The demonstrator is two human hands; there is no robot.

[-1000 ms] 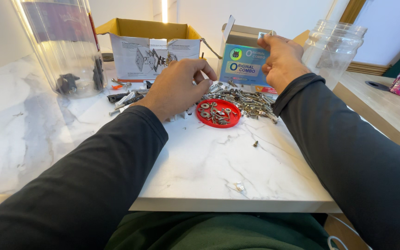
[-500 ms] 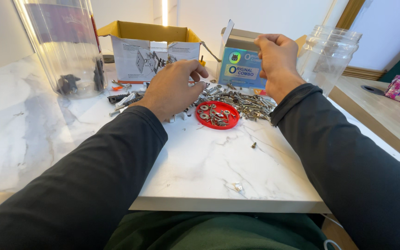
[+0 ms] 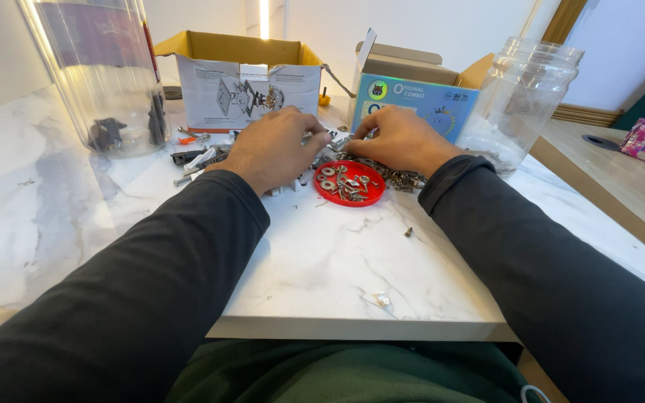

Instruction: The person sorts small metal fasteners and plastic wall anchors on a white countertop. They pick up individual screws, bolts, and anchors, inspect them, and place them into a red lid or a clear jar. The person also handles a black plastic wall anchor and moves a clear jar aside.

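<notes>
Fingertips of both hands dip into the pile of metal screws (image 3: 401, 177) behind the red lid (image 3: 351, 183). Left hand (image 3: 274, 148) pinches narrowly; what it holds is hidden. Right hand (image 3: 401, 138) curls over the pile, its grip unclear.

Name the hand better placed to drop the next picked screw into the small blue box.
Right, probably. The right hand rests on the screw pile directly in front of the blue box. The left hand sits farther over, beside the red lid.
</notes>
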